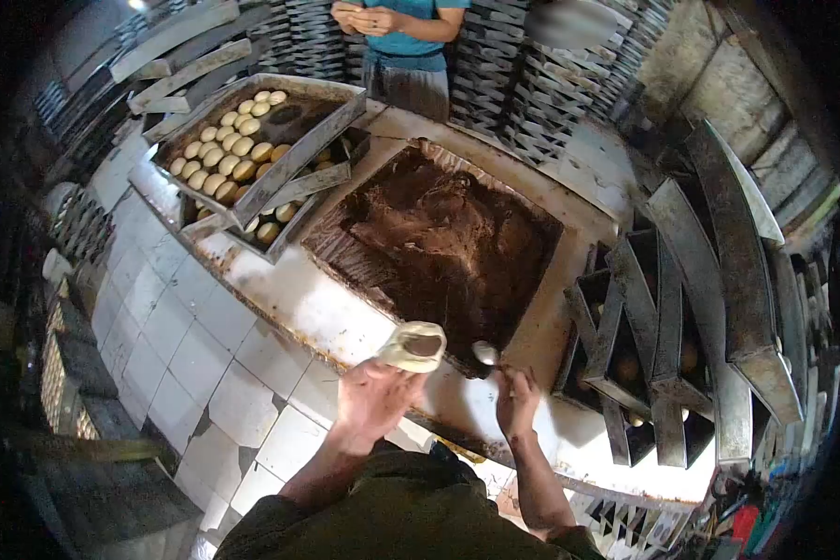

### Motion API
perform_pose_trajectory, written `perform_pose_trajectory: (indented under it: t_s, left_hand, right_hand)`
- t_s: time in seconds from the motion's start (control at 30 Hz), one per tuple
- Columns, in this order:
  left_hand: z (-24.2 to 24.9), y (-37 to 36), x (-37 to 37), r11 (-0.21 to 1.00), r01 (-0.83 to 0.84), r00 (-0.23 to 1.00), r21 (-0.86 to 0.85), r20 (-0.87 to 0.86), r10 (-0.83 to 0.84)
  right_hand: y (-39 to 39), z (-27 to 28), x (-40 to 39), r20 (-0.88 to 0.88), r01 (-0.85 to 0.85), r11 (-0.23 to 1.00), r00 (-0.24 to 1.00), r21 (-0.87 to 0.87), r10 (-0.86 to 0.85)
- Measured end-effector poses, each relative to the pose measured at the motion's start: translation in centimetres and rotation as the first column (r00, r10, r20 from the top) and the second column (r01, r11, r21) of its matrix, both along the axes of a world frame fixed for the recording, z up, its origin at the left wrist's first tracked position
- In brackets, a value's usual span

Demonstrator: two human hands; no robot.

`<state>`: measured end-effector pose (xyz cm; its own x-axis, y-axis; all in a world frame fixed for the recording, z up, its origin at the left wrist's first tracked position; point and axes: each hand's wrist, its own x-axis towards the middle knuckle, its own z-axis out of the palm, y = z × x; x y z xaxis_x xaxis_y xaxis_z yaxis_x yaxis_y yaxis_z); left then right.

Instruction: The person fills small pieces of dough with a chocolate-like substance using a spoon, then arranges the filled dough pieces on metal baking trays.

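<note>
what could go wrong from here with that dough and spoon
The dough in the left hand is open, its brown filling exposed; tilting might spill some.

The spoon in the right hand could smear the pale tabletop.

Crosswise-stacked metal trays beside that hand might shift if bumped.

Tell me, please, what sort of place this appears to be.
Probably a bakery or pastry workshop: dark brown paste lies spread across the worktable, a piece of pale dough holds what looks like the same paste, and a metal tray carries rows of rounded pieces.
</note>
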<state>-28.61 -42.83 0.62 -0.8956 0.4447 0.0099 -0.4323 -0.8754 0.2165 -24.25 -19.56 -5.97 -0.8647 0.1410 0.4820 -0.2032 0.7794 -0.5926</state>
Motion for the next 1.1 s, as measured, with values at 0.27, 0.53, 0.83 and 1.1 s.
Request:
perform_pose_trajectory:
  t_s: [0.27,0.53,0.83,1.1]
  left_hand:
    - [-0.3,7.2,8.9,0.982,-0.055,0.988,-0.180,0.134,0.080]
    - [-0.6,9.8,18.8,0.863,0.116,0.960,-0.491,0.278,0.029]
    - [-1.7,15.3,27.3,0.717,0.063,0.984,-0.695,-0.076,-0.160]
    - [-1.6,32.6,29.2,0.845,0.062,0.996,-0.531,-0.021,-0.087]
  right_hand:
    - [2.8,0.4,3.1,0.067,-0.053,0.968,0.995,-0.243,0.071]
    - [2.3,9.3,12.0,0.119,-0.656,0.709,0.706,-0.259,0.698]
    - [9.9,10.7,21.9,0.445,-0.503,0.718,0.566,-0.481,0.694]
    - [19.1,4.4,32.9,0.002,-0.109,0.979,0.994,0.170,0.110]
